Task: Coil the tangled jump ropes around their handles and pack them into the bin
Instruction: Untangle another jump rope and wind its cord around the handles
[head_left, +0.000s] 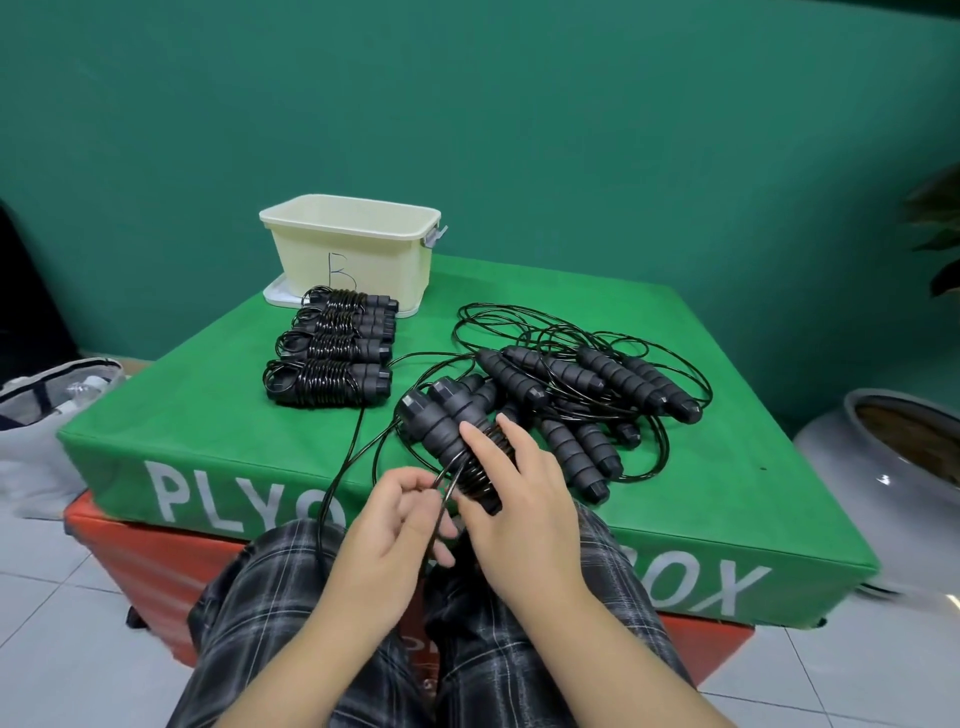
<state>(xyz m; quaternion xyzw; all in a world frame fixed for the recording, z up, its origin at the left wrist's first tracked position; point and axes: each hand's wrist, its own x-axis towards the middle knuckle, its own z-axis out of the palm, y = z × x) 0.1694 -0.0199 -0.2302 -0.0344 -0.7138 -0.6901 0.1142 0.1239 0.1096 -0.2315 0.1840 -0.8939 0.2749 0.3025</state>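
Black cord: a loose run of cord (332, 483) loops off the near edge of the box top (208, 415) and comes back up into the left hand; probably slack left hanging so it can feed the winding without snagging.
Left hand: the left hand (395, 525) pinches the cord between thumb and curled fingers just beside the handle pair, likely to keep tension on each turn.
Right hand: the right hand (511, 499) grips the handle pair (449, 431) from the right, its fingers curled over the turns already wound, seemingly to stop them springing loose.
Handle pair: two handles side by side, tilted up and away from the person, a few turns of cord around their near end.
Done ropes: four coiled ropes (332, 345) lie in a row just in front of the bin, not yet packed.
Bin: the cream bin (358, 249) stands at the far left corner of the box top; its inside is not visible from here.
Tangle: the tangle (582, 395) of handles and loops lies to the right, close beside the hands.
Stage: winding the fifth rope; I judge the task under half done, with packing not begun.
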